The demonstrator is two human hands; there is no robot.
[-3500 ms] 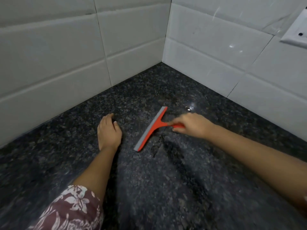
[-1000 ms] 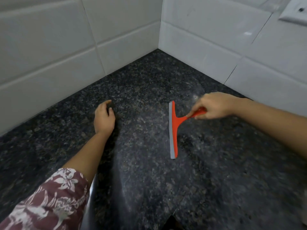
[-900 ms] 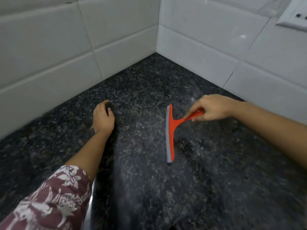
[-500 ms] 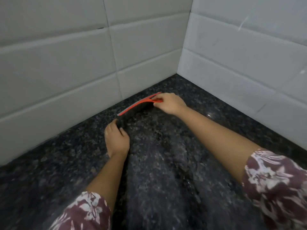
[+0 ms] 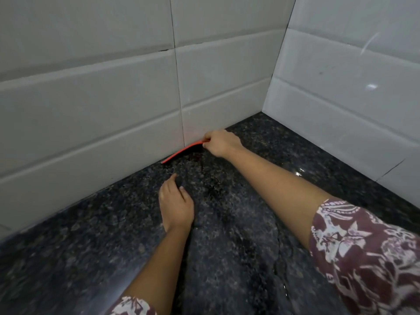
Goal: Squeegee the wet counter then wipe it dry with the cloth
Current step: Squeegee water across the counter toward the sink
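The red squeegee (image 5: 181, 152) lies edge-on against the foot of the left tiled wall, its blade along the seam with the dark speckled counter (image 5: 238, 235). My right hand (image 5: 221, 142) grips its handle end, reaching far forward. My left hand (image 5: 175, 204) rests palm down on the counter nearer to me, fingers loosely spread, holding nothing. Wet streaks and drops show on the stone around and to the right of my arms. No cloth is in view.
White tiled walls (image 5: 102, 98) meet in a corner at the back right, closing off the counter on two sides. A bright wet glint (image 5: 298, 172) lies near the right wall. My floral sleeves (image 5: 363, 253) fill the lower right.
My right hand has carried the squeegee from the middle of the counter up to the left wall's base. The left hand has stayed planted. My view has shifted left and forward.
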